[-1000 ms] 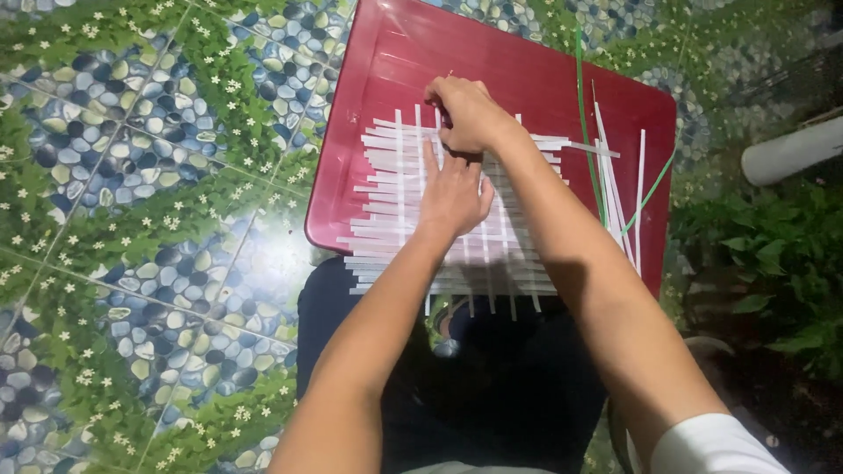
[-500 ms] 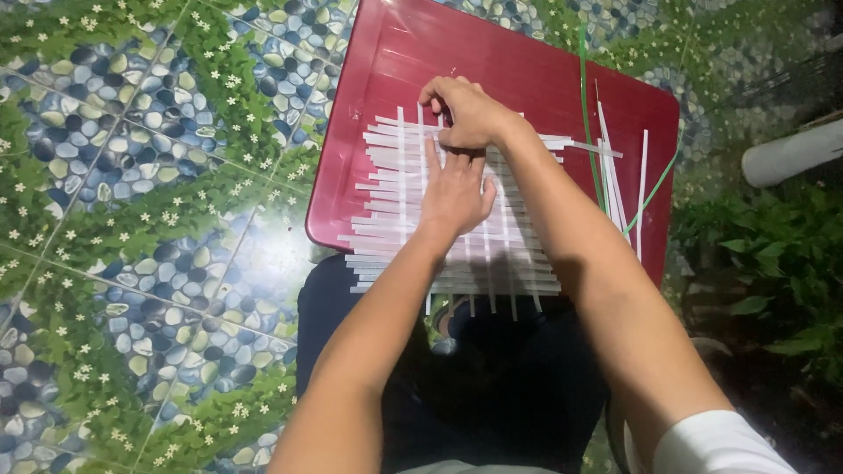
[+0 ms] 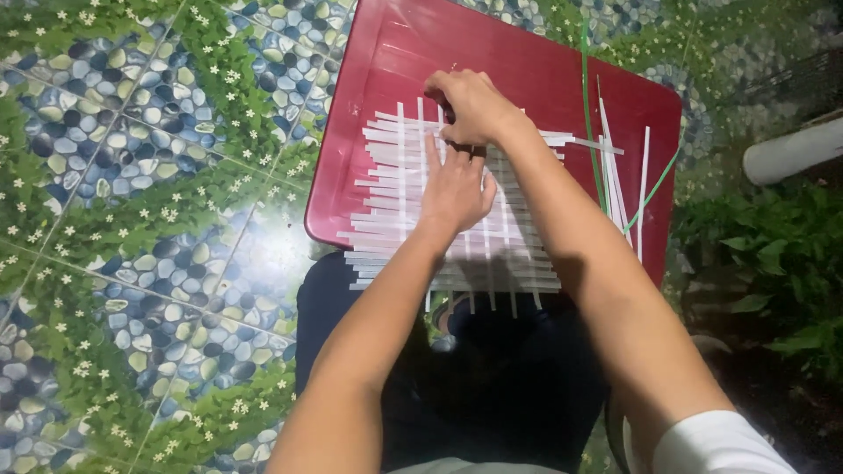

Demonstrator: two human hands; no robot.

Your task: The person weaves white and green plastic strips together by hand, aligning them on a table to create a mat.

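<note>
The left hand [image 3: 457, 189] is lying flat, fingers together and extended, pressing down on the woven mat of white strips [image 3: 452, 211]. The right hand [image 3: 470, 105] is sitting just beyond the left fingertips, its fingers curled and pinched together on a strip at the mat's far edge. The mat is resting on a red plastic tray [image 3: 544, 70], its near edge overhanging the tray rim toward the person's lap. Loose white strips [image 3: 615, 167] and a thin green cord [image 3: 587, 105] are lying on the tray, to the right of the right hand's fingers. The pebble-patterned tiled floor [image 3: 132, 219] is extending to the left of both hands.
</note>
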